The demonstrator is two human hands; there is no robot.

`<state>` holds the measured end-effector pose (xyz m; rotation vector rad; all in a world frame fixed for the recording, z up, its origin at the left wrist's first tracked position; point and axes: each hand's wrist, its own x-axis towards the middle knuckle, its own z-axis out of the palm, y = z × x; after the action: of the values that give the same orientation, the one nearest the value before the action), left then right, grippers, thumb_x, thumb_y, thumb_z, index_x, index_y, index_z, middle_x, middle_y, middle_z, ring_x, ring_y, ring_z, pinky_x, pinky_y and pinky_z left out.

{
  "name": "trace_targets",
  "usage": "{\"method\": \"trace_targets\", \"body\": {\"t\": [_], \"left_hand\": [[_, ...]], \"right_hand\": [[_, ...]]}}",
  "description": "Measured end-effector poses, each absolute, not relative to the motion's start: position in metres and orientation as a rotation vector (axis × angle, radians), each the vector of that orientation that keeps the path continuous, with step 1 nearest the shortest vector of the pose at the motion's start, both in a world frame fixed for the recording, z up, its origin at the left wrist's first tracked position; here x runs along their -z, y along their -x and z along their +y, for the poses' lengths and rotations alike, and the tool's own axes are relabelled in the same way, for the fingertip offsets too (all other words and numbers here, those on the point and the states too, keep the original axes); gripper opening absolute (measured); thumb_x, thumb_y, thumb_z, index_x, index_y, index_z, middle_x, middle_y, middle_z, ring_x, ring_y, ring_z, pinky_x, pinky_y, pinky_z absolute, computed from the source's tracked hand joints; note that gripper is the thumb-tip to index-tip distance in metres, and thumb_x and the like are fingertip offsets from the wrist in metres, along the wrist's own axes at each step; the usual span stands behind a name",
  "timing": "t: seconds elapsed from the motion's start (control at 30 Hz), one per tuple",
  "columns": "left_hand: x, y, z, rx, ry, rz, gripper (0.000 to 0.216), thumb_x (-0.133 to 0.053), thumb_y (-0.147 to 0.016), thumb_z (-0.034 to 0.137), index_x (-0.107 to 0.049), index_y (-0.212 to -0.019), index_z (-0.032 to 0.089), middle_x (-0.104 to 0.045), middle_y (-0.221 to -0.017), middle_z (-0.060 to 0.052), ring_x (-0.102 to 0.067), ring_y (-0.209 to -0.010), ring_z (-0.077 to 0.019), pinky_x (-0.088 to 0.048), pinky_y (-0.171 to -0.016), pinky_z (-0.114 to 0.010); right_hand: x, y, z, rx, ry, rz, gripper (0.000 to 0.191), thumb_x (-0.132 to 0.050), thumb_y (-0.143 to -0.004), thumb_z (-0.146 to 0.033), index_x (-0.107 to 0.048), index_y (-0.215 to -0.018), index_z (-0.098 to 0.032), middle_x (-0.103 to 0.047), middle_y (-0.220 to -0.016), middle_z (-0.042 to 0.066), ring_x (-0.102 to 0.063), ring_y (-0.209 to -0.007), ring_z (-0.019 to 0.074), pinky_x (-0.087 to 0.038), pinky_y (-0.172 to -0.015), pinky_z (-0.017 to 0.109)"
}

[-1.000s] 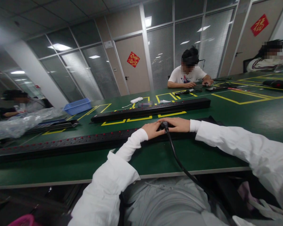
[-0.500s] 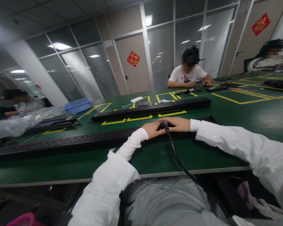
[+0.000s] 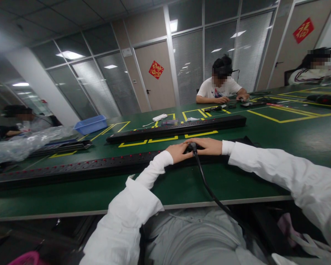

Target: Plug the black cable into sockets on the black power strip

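A long black power strip (image 3: 107, 164) with a row of red spots lies across the near part of the green table. Over its right portion, my left hand (image 3: 178, 152) and my right hand (image 3: 210, 146) meet at a black power plug (image 3: 192, 147). Both hands are closed about the plug, left hand on its left side and right hand on its right. Their fingers hide the face of the plug and the strip underneath, so whether it sits in a socket cannot be seen. From the plug a thick black cord (image 3: 205, 184) runs down over the table edge towards my lap.
A second black power strip (image 3: 179, 127) lies farther back on the table (image 3: 264, 147). Beyond it are a small white device (image 3: 160, 117) and yellow tape outlines. A blue bin (image 3: 90, 125) and plastic wrap (image 3: 30, 143) stand at left. A co-worker (image 3: 220, 86) sits opposite; others are farther off.
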<state>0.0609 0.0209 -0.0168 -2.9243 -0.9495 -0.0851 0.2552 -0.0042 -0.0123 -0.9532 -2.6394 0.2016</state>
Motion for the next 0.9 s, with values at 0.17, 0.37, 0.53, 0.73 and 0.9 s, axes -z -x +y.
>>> {"method": "trace_targets", "body": {"t": [0.17,0.37,0.53,0.73,0.9], "left_hand": [[0.0153,-0.0607,0.0199,0.063,2.925,-0.978,0.060,-0.015,-0.076,0.064,-0.042,-0.103,0.019,-0.051,-0.110,-0.006,-0.051,-0.096,-0.0241,-0.042,-0.075,-0.033],[0.0133,-0.0609,0.0181,0.043,2.929,-0.999,0.059,-0.016,-0.076,0.063,-0.042,-0.105,0.018,-0.052,-0.109,-0.008,-0.051,-0.096,-0.0245,-0.041,-0.075,-0.033],[0.0133,-0.0611,0.0184,0.038,2.926,-0.988,0.057,-0.017,-0.077,0.062,-0.043,-0.103,0.018,-0.052,-0.109,-0.007,-0.051,-0.096,-0.0242,-0.041,-0.075,-0.033],[0.0154,-0.0608,0.0204,0.052,2.925,-0.979,0.057,-0.017,-0.076,0.063,-0.043,-0.102,0.019,-0.052,-0.108,-0.007,-0.051,-0.095,-0.0241,-0.041,-0.075,-0.033],[0.0178,-0.0600,0.0229,0.072,2.926,-0.939,0.058,-0.015,-0.077,0.063,-0.043,-0.102,0.019,-0.052,-0.109,-0.007,-0.052,-0.094,-0.0250,-0.041,-0.074,-0.035]], "right_hand": [[0.0118,-0.2549,-0.0054,-0.227,0.966,-2.636,0.053,-0.043,-0.079,-0.040,-0.028,-0.126,-0.019,-0.041,-0.123,0.008,-0.043,-0.107,0.0212,-0.034,-0.089,0.034],[0.0119,-0.2544,-0.0056,-0.235,0.966,-2.627,0.053,-0.043,-0.079,-0.041,-0.029,-0.125,-0.019,-0.041,-0.123,0.008,-0.044,-0.107,0.0213,-0.034,-0.089,0.034],[0.0120,-0.2545,-0.0052,-0.230,0.960,-2.636,0.053,-0.043,-0.079,-0.040,-0.028,-0.126,-0.019,-0.041,-0.123,0.008,-0.044,-0.106,0.0211,-0.035,-0.089,0.034],[0.0118,-0.2549,-0.0052,-0.215,0.956,-2.642,0.054,-0.043,-0.079,-0.040,-0.027,-0.126,-0.018,-0.041,-0.123,0.008,-0.044,-0.106,0.0210,-0.034,-0.089,0.034],[0.0118,-0.2550,-0.0048,-0.222,0.949,-2.642,0.053,-0.042,-0.080,-0.040,-0.027,-0.126,-0.019,-0.041,-0.122,0.008,-0.044,-0.107,0.0210,-0.034,-0.089,0.034]]}}
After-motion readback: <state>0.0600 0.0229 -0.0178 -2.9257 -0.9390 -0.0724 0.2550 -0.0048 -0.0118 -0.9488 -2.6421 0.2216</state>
